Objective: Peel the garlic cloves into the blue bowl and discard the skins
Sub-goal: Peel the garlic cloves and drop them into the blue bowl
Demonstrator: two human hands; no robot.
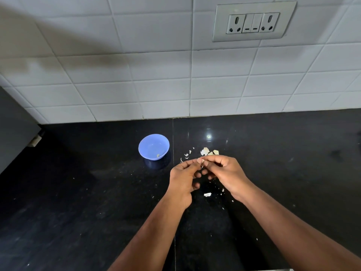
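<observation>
I hold a little garlic clove [202, 162] up over the black counter [97, 192]. It is pale and small, and my fingers hide most of it. My left hand [183, 177] and my right hand [224, 171] meet at their tips. Both pinch the clove, with fingers curled in close.

The blue bowl [154, 146] sits on the counter, off to the left of my hands and a bit farther back. It is round and light blue. One small pale piece [158, 155] lies inside it near the front wall.

Just behind my fingers is a little heap of garlic cloves and skins [209, 151]. Small white skin bits [186, 155] lie beside the heap, between it and the bowl. One more skin scrap [207, 194] lies under my hands, with tiny crumbs near it.

The white tiled wall [156, 85] stands behind the counter. A switch and socket plate [254, 21] is up on it.
</observation>
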